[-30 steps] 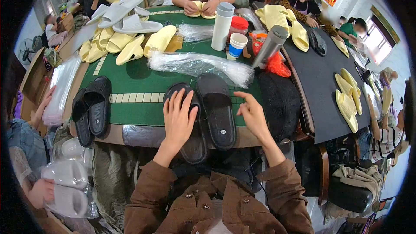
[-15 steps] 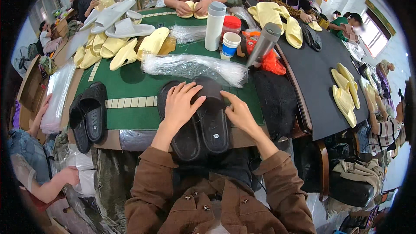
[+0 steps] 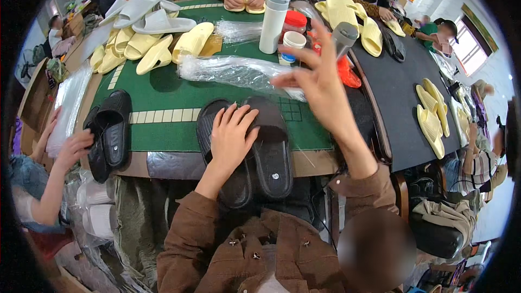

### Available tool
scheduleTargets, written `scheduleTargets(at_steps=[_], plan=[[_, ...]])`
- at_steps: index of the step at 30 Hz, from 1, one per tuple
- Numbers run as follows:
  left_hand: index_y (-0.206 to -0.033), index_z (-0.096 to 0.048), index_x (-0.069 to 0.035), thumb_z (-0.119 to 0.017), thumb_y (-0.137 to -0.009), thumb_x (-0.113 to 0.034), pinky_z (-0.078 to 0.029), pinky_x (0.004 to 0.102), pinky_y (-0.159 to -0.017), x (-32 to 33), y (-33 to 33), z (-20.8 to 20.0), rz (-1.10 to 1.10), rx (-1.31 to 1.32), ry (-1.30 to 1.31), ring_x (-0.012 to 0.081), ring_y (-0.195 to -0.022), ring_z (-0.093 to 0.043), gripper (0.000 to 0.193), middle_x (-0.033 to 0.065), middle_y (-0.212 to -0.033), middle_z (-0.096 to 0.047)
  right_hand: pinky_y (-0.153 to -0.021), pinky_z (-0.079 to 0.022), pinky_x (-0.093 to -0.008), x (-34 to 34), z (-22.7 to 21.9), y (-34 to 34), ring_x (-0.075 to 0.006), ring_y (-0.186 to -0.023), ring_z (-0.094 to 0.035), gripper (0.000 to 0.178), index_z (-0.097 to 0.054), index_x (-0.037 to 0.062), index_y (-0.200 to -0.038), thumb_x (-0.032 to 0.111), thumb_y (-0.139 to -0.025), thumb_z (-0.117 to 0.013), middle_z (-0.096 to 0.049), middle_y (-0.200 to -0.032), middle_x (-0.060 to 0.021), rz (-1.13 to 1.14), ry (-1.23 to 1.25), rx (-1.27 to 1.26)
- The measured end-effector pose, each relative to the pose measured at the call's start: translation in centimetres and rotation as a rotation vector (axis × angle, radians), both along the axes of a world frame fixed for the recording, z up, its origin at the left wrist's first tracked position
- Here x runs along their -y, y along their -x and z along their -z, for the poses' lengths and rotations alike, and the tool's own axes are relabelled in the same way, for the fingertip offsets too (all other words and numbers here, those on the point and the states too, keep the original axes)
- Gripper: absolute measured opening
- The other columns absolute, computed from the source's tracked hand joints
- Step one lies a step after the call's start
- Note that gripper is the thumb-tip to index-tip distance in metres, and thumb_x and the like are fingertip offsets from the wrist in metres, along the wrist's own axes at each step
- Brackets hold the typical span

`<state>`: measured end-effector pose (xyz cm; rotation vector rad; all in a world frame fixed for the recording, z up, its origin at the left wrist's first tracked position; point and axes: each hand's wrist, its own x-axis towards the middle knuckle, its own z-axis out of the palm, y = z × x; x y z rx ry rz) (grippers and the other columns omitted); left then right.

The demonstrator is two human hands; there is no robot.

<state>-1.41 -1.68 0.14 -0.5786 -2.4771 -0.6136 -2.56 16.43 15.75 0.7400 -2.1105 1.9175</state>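
Observation:
A pair of black slippers (image 3: 273, 157) lies side by side at the near table edge, heels overhanging it toward me. My left hand (image 3: 232, 134) lies across their straps, fingers bent over the far edges and thumb toward the right slipper, holding the pair together. Blurred by motion, my right hand (image 3: 320, 84) is raised above the table to the right of the slippers, fingers spread and nothing seen in it. Beyond, under its fingertips, stretches a bundle of thin clear plastic strands in a bag (image 3: 233, 73). One thin pale strand (image 3: 310, 158) shows right of the slippers.
Another black pair (image 3: 115, 130) sits at the left, a co-worker's hand (image 3: 76, 146) at its edge. Yellow slippers (image 3: 154, 57) and grey slippers (image 3: 163, 23) are piled far left. A white bottle (image 3: 273, 24), cup (image 3: 293, 44) and grey tumbler (image 3: 343, 38) stand far right.
My right hand has lifted off the right slipper and moved up and away, opening its fingers. My left hand stays on the straps. The co-worker's hand at left has come up to the other black pair.

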Motion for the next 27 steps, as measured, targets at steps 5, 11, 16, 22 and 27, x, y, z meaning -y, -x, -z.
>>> scheduleTargets(at_steps=[5, 11, 16, 22, 27], plan=[[-0.122, -0.063, -0.016, -0.066, -0.084, -0.021, -0.033, 0.0446, -0.109, 0.2, -0.3, 0.4, -0.012, -0.023, -0.027, 0.0286, -0.125, -0.050, 0.038, 0.0052, -0.128, -0.060, -0.081, -0.057, -0.0295, 0.7, -7.6, 0.6, -0.0241, -0.091, -0.069, 0.022, -0.055, -0.0018, -0.118, 0.003, -0.099, -0.046, -0.067, -0.105, -0.0162, 0.009, 0.302, -0.590], [-0.120, -0.063, -0.014, -0.069, -0.081, -0.020, -0.035, 0.0474, -0.107, 0.3, -0.3, 0.5, -0.020, -0.061, -0.031, 0.0304, -0.122, -0.051, 0.040, 0.0061, -0.125, -0.060, -0.088, -0.054, -0.0320, -2.7, -6.2, 1.2, -0.0215, -0.101, -0.065, 0.017, -0.057, 0.0003, -0.110, 0.011, -0.099, -0.051, -0.065, -0.117, -0.0192, 0.337, 0.649, -0.486], [-0.120, -0.063, -0.014, -0.068, -0.082, -0.020, -0.035, 0.0469, -0.108, -0.2, -0.1, 0.4, -0.012, -0.077, -0.035, 0.0304, -0.121, -0.052, 0.039, 0.0063, -0.124, -0.061, -0.081, -0.055, -0.0315, -5.4, 10.1, 3.7, -0.0124, -0.104, -0.060, 0.017, -0.062, 0.0049, -0.110, 0.013, -0.099, -0.052, -0.064, -0.116, -0.0043, 0.477, 0.324, 0.150], [-0.119, -0.063, -0.014, -0.068, -0.080, -0.019, -0.035, 0.0466, -0.108, -0.1, -0.3, 0.3, -0.033, -0.062, -0.034, 0.0307, -0.120, -0.053, 0.040, 0.0068, -0.123, -0.061, -0.073, -0.049, -0.0239, -7.5, 19.0, 3.5, -0.0098, -0.089, -0.060, 0.019, -0.067, 0.0013, -0.109, 0.012, -0.094, -0.061, -0.067, -0.103, -0.0037, 0.562, 0.157, 0.333], [-0.119, -0.063, -0.013, -0.067, -0.079, -0.016, -0.036, 0.0471, -0.107, -0.6, -0.3, 0.5, -0.053, -0.062, -0.052, 0.0313, -0.119, -0.054, 0.040, 0.0069, -0.123, -0.062, -0.069, -0.051, -0.0244, -7.4, 19.9, 4.8, -0.0112, -0.081, -0.062, 0.018, -0.060, -0.0022, -0.109, 0.006, -0.093, -0.059, -0.064, -0.087, -0.0050, 0.534, 0.215, 0.289]])
